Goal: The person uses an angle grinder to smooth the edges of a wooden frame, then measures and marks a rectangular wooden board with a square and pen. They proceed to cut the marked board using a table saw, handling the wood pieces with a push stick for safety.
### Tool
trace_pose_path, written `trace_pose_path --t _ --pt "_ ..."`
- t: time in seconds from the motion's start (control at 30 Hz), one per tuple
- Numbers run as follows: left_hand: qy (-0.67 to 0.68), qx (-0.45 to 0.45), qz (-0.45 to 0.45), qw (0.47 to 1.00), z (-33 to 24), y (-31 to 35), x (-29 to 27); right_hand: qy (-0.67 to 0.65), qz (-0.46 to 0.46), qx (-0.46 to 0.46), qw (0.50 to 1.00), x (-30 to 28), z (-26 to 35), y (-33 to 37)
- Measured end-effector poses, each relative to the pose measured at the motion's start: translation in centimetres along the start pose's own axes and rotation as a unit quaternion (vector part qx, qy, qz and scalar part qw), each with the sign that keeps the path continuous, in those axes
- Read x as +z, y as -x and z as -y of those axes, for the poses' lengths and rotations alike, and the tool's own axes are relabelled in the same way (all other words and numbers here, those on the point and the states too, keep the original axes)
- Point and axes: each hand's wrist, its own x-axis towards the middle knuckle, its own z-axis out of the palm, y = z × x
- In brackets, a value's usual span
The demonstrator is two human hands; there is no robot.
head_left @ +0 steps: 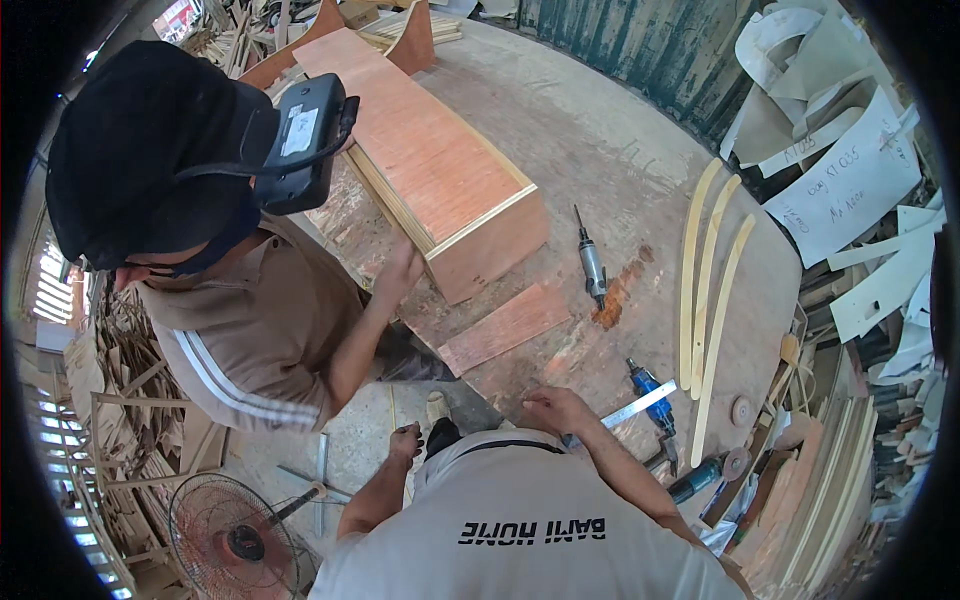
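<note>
In the head view, I see the wearer's left hand low over the floor, left of the near table edge, its fingers loosely bent; I cannot tell whether anything is held in it. The right hand is at the near edge of the worktable, fingers curled inward, and I cannot make out an object in them or whether they press on the surface. A metal strip slants away to the right, just beside the right wrist; contact there is unclear to me. The long wooden box lies on the table, far of both hands and well apart from them, running from the far left toward the middle. A co-worker stands on the left, one hand against the near left edge of that box. Between the box and the right hand I find a thin reddish board lying flat. Farther right is a silver air tool, then three curved wooden strips side by side, with a blue power tool nearer me, right of the right hand.
</note>
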Motion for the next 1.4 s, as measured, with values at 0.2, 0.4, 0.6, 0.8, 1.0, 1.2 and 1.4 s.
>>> trace_pose_path --t 0.2,0.4,0.6,0.8,1.0,1.2,1.4 --pt "0.000 -0.001 -0.005 1.000 0.4 0.8 0.0 0.018 0.025 0.032 0.999 -0.1 0.8 -0.2" --pt "0.002 -0.004 -0.005 1.000 0.6 1.3 -0.2 0.017 0.001 0.003 1.000 0.5 0.2 -0.1" --pt "0.006 0.001 -0.005 1.000 1.5 0.5 -0.4 -0.004 0.019 0.003 1.000 0.8 -0.5 -0.3" --pt "0.000 0.003 -0.010 1.000 1.3 1.6 -0.2 0.032 0.013 0.015 0.999 1.2 -0.1 -0.3" --pt "0.017 -0.002 -0.008 1.000 1.5 1.9 -0.3 0.050 0.028 0.002 0.998 0.7 0.8 -0.1" --pt "0.027 0.004 -0.030 0.999 2.1 1.4 0.0 0.032 -0.004 -0.012 0.999 1.2 1.2 0.4" --pt "-0.053 0.119 -0.005 0.991 1.8 1.8 0.2 0.057 -0.016 -0.036 0.998 1.7 0.2 0.3"
